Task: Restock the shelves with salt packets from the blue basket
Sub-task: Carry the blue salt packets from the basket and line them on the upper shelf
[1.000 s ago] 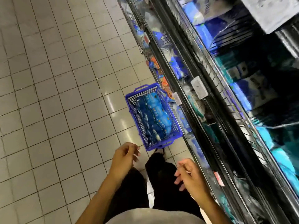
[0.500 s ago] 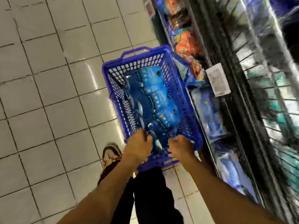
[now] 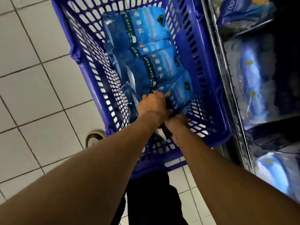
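Note:
A blue basket (image 3: 90, 73) stands on the tiled floor against the shelf foot. Several blue salt packets (image 3: 151, 51) lie in a row inside it. Both my hands are down in the near end of the basket. My left hand (image 3: 154, 106) curls over the nearest salt packet (image 3: 180, 96), fingers on its near edge. My right hand (image 3: 177, 125) sits just behind and lower, its fingers hidden under the left wrist and the packets. The low shelf (image 3: 227, 88) runs along the right with more blue packets (image 3: 254, 85) on it.
White floor tiles (image 3: 35, 88) spread to the left. My shoe (image 3: 95, 137) shows beside the basket's near left corner, and my dark trousers (image 3: 154, 200) are below the basket. The shelf's wire front edge sits close against the basket's right wall.
I have bent down closer, so the basket now fills the view. Both hands went from hanging free, to the basket's near rim, then down inside onto the nearest packets.

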